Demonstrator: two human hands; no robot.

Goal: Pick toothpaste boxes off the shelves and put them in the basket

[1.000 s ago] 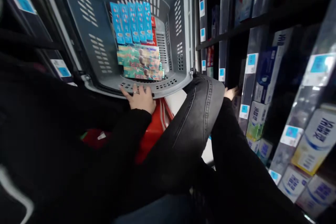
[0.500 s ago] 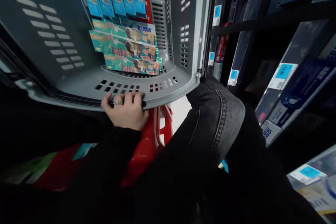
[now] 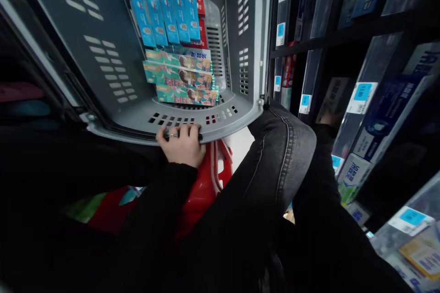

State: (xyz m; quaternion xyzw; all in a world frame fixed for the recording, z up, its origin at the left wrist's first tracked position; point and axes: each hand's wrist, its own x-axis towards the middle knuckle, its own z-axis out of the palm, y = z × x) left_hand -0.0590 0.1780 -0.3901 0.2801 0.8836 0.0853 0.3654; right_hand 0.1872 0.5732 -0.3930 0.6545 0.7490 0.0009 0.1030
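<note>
My left hand (image 3: 182, 144), with a ring on one finger, is closed over the front rim of a grey plastic shopping basket (image 3: 237, 133). Inside, blue toothpaste boxes (image 3: 172, 9) stand in a row. Nearer to me lie green-and-pink patterned toothpaste boxes (image 3: 185, 95), with red boxes (image 3: 202, 32) partly hidden behind. My right hand (image 3: 328, 118) reaches into the dark shelf on the right, at the lower end of a dim greyish box (image 3: 334, 96). Shadow hides its fingers, so its grip cannot be made out.
Black shelving (image 3: 385, 20) with clear dividers and blue price tags (image 3: 360, 97) runs along the right. Dark blue toothpaste boxes (image 3: 388, 110) sit in it. My bent knee (image 3: 292, 142) lies between basket and shelf. A red plastic object (image 3: 197, 199) is under my left forearm.
The basket and my left hand appear further right and slightly lower in view, while the shelf has shifted slightly left. The greyish box by my right hand shows more clearly. My left hand keeps its grip.
</note>
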